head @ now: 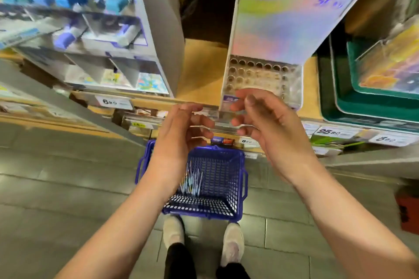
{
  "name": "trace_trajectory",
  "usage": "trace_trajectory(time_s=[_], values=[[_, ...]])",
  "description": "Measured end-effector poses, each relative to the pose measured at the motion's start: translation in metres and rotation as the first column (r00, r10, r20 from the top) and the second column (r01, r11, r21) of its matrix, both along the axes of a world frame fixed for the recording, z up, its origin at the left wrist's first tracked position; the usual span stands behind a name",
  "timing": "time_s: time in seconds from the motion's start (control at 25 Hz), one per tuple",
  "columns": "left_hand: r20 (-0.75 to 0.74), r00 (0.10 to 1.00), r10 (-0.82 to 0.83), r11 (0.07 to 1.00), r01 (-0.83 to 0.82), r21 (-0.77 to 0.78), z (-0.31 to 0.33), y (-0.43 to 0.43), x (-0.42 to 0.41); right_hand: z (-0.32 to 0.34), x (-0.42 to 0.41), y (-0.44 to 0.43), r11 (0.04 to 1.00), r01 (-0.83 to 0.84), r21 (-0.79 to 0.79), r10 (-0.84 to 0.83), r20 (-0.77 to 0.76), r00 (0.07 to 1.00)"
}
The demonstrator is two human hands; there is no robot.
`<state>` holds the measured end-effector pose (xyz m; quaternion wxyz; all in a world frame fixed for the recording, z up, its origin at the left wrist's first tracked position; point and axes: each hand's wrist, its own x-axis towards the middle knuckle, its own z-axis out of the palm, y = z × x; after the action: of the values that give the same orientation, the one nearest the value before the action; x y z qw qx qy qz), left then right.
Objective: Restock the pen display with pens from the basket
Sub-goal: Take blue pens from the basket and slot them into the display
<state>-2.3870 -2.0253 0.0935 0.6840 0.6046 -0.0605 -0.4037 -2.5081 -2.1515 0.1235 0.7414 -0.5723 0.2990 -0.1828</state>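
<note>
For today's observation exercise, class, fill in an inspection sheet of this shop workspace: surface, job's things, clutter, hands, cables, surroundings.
Surface: wooden shelf; grey tiled floor.
Job's things: pen display, visible holes look empty; blue basket on the floor, pens inside.
Clutter: nothing seen.
Hands: left hand and right hand raised above the basket; grip too blurred to tell.
Cables: nothing seen.
Surroundings: stationery rack left, green trays right, price labels on the shelf edge.
</note>
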Motion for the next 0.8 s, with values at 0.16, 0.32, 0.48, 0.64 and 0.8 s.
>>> trace_trajectory(time_s=[0.16, 0.32, 0.48, 0.64, 0.8], values=[[-0.063, 0.991, 0.121, 0.987, -0.113, 0.118, -0.057, 0.068, -0.005, -0.066, -0.005, 0.04, 0.996, -0.086, 0.025, 0.089, -0.142, 0.986], [-0.105, 0.976, 0.19, 0.96, -0.162, 0.229, -0.126, 0.116, -0.021, -0.144, -0.019, 0.075, 0.984, -0.168, 0.059, 0.178, -0.297, 0.938], [-0.128, 0.974, 0.185, 0.943, -0.139, 0.303, -0.219, 0.138, -0.035, -0.244, -0.032, 0.097, 0.974, -0.21, 0.082, 0.225, -0.435, 0.872], [-0.126, 0.984, 0.124, 0.933, -0.072, 0.352, -0.318, 0.144, -0.033, -0.347, -0.042, 0.116, 0.976, -0.198, 0.09, 0.216, -0.518, 0.828], [-0.134, 0.99, 0.053, 0.917, 0.005, 0.398, -0.413, 0.151, -0.028, -0.455, -0.046, 0.135, 0.964, -0.261, 0.059, 0.243, -0.601, 0.762]])
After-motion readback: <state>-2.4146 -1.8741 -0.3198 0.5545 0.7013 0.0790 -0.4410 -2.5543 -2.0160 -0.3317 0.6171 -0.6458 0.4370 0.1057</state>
